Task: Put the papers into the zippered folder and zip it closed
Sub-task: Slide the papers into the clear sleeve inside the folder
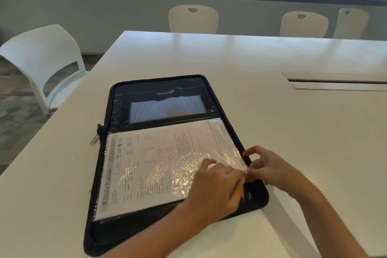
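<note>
A dark zippered folder [159,88] lies wide open on the white table [251,58]. Its far half has a clear pocket holding a white sheet. On the near half lies a printed paper [146,165] inside a crinkled clear plastic sleeve [226,142]. My left hand [215,188] rests on the sleeve's right part, fingers pinching its right edge. My right hand [270,165] meets it from the right and pinches the same edge at the folder's rim. A metal zipper pull [94,140] hangs off the folder's left side at the spine.
White chairs stand at the left [41,58] and along the far side [193,19]. A cable slot [335,81] is cut into the table to the right. Windows run along the back wall.
</note>
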Tool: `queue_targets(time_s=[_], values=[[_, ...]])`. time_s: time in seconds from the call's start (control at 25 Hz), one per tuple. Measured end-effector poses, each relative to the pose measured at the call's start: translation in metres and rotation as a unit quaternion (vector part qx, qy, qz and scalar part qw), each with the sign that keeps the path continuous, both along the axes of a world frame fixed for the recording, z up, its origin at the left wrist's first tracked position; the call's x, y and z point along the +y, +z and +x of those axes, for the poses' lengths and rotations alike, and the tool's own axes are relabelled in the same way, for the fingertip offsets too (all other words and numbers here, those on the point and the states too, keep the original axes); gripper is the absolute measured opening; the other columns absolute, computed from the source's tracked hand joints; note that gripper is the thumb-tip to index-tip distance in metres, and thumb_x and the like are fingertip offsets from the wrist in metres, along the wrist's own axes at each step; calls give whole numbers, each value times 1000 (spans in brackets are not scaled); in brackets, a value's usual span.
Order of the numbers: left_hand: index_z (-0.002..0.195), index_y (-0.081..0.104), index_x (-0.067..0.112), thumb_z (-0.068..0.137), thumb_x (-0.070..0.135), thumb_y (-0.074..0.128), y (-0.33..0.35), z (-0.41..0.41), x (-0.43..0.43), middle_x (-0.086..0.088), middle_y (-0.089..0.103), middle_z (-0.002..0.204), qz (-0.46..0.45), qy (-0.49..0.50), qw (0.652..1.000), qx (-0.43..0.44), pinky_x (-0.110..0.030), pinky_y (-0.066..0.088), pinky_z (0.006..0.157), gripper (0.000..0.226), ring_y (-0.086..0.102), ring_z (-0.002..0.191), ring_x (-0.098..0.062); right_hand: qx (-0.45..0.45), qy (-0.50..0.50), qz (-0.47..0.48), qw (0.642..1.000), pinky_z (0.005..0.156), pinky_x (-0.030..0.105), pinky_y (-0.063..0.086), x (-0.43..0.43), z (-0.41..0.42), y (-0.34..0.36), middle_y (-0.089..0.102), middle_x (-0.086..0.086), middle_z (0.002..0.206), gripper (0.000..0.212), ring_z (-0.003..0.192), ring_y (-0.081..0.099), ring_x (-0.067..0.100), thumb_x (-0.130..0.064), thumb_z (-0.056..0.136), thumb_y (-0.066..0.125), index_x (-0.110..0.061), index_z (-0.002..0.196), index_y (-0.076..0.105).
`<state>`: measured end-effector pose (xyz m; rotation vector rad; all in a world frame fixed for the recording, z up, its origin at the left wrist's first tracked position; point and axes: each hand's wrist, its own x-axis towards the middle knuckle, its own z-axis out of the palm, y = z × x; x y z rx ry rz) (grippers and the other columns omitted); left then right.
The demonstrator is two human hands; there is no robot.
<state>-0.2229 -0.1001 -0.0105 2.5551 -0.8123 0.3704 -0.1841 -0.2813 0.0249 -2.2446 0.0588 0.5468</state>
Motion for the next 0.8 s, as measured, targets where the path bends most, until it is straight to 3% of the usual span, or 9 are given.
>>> queue_targets(time_s=[0.08,0.44,0.64,0.8], values=[[111,68,30,94,41,43,1,9,12,12,72,106,9,13,1000,8,-37,43,97,31,64,94,-6,-36,-6,-43,998,70,24,53,3,-7,-3,73,-5,77,41,73,69,12,-24,77,78,-28,108,51],[125,60,28,91,45,46,-9,40,81,8,61,129,25,88,996,4,-31,35,102,40,54,117,-11,-137,-74,-189,969,61,21,44,-8,-45,-31,58,-10,90,34,74,57,3,-43,81,71,-34,102,47],[150,23,27,91,68,20,-17,53,99,3,16,160,147,43,986,67,-40,10,116,72,14,146,-17,-159,-113,-180,964,54,13,34,-9,-35,-42,57,-18,78,11,69,52,-2,-26,87,68,-26,97,62],[153,5,29,89,71,6,-23,55,87,4,-6,161,184,5,978,102,-47,0,119,76,-6,148,-16,-189,-167,-220,942,58,25,35,-20,23,-41,63,-2,82,6,70,51,14,-21,87,66,-19,91,67]])
